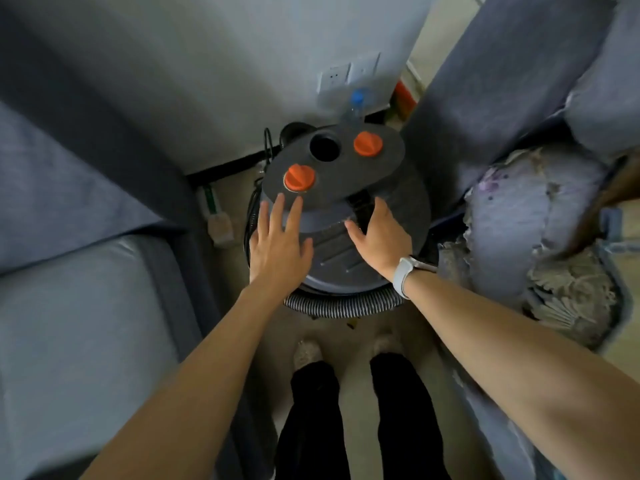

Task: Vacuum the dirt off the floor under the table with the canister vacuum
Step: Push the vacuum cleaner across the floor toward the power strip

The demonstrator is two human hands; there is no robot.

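Note:
The canister vacuum [346,188] stands on the floor in a narrow gap in front of me. Its top is dark grey, with two orange knobs [299,177] and a round black opening [325,145]. A ribbed grey hose [341,304] curls around its near side. My left hand [278,244] lies flat on the left of the lid, fingers spread toward the nearer orange knob. My right hand [379,233], with a white watch on the wrist, rests on the right side by the black handle [360,206]; whether it grips the handle is unclear.
Grey-blue sofas [86,306] close in on the left and right. A mop head [561,271] lies at the right. The wall [242,64] behind the vacuum has sockets [334,81]. A bottle with a blue cap [358,98] stands behind the vacuum. My feet [308,353] are on the beige floor.

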